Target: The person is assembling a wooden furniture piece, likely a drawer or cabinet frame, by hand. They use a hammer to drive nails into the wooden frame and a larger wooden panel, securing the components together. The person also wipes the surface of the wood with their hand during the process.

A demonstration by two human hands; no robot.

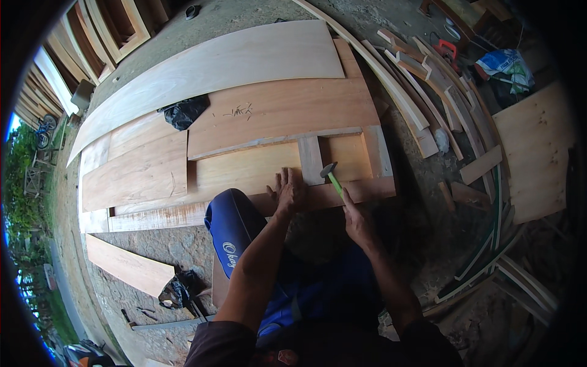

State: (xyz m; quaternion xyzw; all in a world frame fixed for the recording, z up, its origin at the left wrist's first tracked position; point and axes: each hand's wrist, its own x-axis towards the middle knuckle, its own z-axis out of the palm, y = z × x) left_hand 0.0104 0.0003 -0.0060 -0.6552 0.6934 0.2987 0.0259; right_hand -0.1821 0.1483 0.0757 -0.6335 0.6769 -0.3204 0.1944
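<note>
My right hand [359, 221] is closed around the green handle of a hammer [335, 183]. The hammer's metal head is over the near rail of a wooden door-like frame [312, 160], beside a short crosspiece. My left hand [286, 192] rests on that near rail with its fingers spread, left of the hammer. A thin plywood piece [137, 171] covers the frame's left part. Beyond the frame's opening, a scatter of nails [243, 111] lies on a reddish wood panel [287, 101], and a black plastic bag [185, 112] sits to their left.
A long pale plywood sheet [214, 61] lies at the far side. Several wood strips [403, 101] are piled on the right, near a plywood board [538, 153]. On the ground at the lower left are a wood offcut [128, 263], pliers [147, 313] and a handsaw [165, 324].
</note>
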